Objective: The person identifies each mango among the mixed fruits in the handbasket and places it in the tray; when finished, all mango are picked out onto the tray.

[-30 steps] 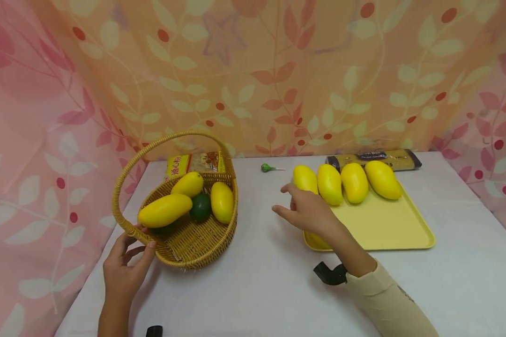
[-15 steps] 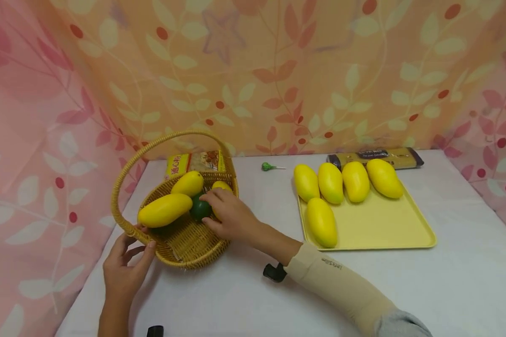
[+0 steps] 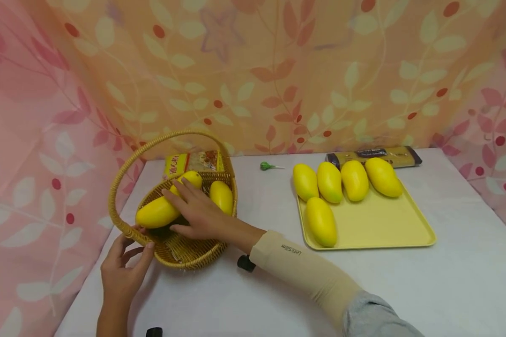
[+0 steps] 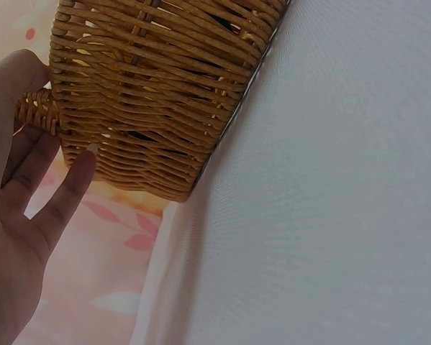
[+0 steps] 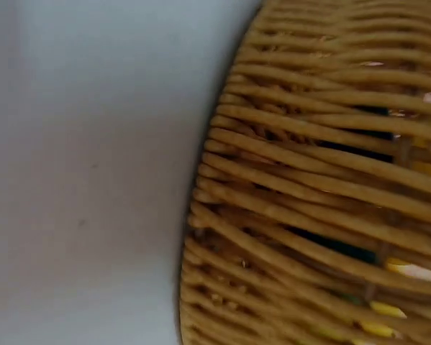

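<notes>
Head view: the left hand (image 3: 124,267) is clamped on the rim of the wicker basket (image 3: 194,261), at the foot of its handle (image 3: 185,133). The right hand (image 3: 202,215) reaches inside, fingers extended and spread across the long yellow fruit (image 3: 156,214), thumb apart; whether they press on it cannot be told. Half a second earlier this hand covers the right yellow fruit (image 3: 221,198), which now lies exposed just beyond its wrist, while the green fruit is hidden, presumably beneath the palm. The change suggests that handling passes to the basket's left-hand contents; the five yellow fruits (image 3: 322,222) on the yellow tray (image 3: 375,229), well to this hand's right, remain unaltered.

Left wrist view: the left hand's digits close about the handle's foot, beside the woven wall.

Right wrist view: basket weave only, with yellow and dark green patches behind; the right hand is out of frame.
</notes>
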